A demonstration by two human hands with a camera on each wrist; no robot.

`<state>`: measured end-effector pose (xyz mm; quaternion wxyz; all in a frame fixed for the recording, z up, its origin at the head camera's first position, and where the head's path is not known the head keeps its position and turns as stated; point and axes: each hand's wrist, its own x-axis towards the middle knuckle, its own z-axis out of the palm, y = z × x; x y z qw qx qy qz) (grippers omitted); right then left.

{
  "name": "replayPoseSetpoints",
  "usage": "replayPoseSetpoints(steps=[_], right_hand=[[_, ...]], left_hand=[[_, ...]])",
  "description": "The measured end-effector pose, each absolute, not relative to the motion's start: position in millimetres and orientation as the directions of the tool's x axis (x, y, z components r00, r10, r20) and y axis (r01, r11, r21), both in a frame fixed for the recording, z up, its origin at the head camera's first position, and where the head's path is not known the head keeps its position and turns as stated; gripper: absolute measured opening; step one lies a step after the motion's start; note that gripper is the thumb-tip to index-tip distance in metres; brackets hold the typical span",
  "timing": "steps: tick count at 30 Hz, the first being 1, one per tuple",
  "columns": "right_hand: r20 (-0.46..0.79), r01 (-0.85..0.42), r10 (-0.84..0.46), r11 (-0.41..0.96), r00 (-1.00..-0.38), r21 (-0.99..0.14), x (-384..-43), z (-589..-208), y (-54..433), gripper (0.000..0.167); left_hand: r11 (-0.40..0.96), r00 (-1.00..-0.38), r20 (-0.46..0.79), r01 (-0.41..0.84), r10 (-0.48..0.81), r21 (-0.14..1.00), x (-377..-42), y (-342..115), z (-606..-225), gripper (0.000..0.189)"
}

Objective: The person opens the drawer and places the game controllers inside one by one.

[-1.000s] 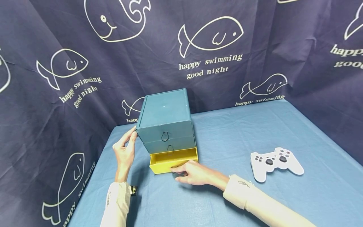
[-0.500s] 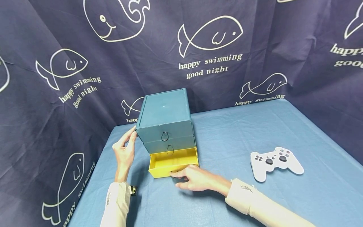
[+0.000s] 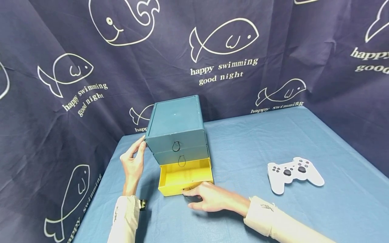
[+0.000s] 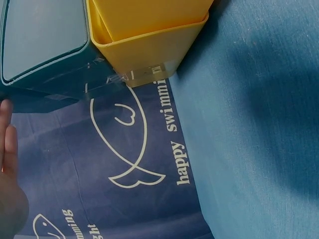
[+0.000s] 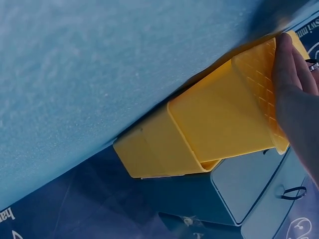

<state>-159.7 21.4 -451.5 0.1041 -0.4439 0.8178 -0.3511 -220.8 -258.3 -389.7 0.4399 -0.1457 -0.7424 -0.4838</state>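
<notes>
A stacked drawer cabinet [image 3: 174, 116] has two teal tiers above a yellow bottom one. The yellow drawer [image 3: 170, 191] is pulled well out, and its visible inside holds nothing. Fingers of my right hand [image 3: 212, 197] hold the dark loop pull [image 5: 313, 65] at the drawer's front; part of the loop is hidden behind them. Up at the cabinet's left side, my left hand [image 3: 133, 165] rests its fingertips against the upper teal tier with the fingers fairly straight. Both teal drawers are closed, each with a dark loop hanging on its front.
A white game controller [image 3: 294, 174] lies on the blue cloth-covered table [image 3: 243, 148], to the right of the cabinet. Dark blue fabric [image 3: 231, 98] with white fish prints hangs behind and at both sides. A small dark device [image 3: 143, 204] sits at the left wrist.
The yellow drawer has slid farther out toward me, with my right hand moving along at its loop pull. My left hand stays against the cabinet's side. The controller lies where it was.
</notes>
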Motion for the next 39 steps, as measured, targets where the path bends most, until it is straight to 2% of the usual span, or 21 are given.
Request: replayPoseSetpoints(steps=[7,19,39], right_hand=[[0.156,-0.676,-0.804,0.357,-0.573,-0.644,-152,-452,21,0.049],[0.196,-0.713,-0.825,0.308,-0.530,-0.630,-143,-449,22,0.048],[0.208,-0.734,-0.837,0.291,-0.505,-0.614,-132,-451,24,0.049]], left_hand=[[0.484,-0.564,0.801,0.654,-0.199,0.581,-211,-251,-380,0.026],[0.482,-0.577,0.790,0.641,-0.209,0.596,-225,-264,-396,0.029],[0.468,-0.572,0.798,0.662,-0.190,0.586,-225,-266,-395,0.028]])
